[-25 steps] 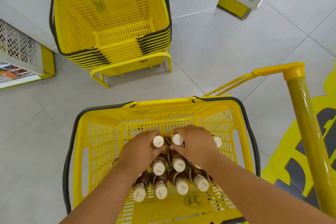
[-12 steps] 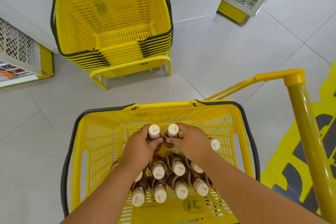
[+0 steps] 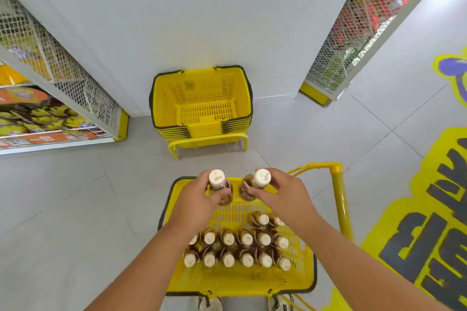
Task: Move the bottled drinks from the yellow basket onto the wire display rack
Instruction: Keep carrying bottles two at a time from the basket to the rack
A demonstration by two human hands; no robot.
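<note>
A yellow basket (image 3: 300,278) sits below me, holding several brown bottled drinks with cream caps (image 3: 243,247) in rows. My left hand (image 3: 199,202) grips one bottle (image 3: 217,180) by its body, lifted above the basket's far rim. My right hand (image 3: 280,194) grips a second bottle (image 3: 260,179) at the same height. Both bottles are upright, caps toward me. Wire mesh racks stand at the far left (image 3: 83,88) and far right (image 3: 336,58).
A stack of empty yellow baskets (image 3: 202,106) on a yellow stand sits against the white pillar ahead. A yellow trolley handle (image 3: 338,199) rises right of my basket. Yellow and black floor graphics (image 3: 424,235) cover the right. My shoes show at the bottom edge.
Both hands have lifted a bottle each out of the basket and up above its far rim. My view has risen and tilted up, showing more of the pillar and racks.
</note>
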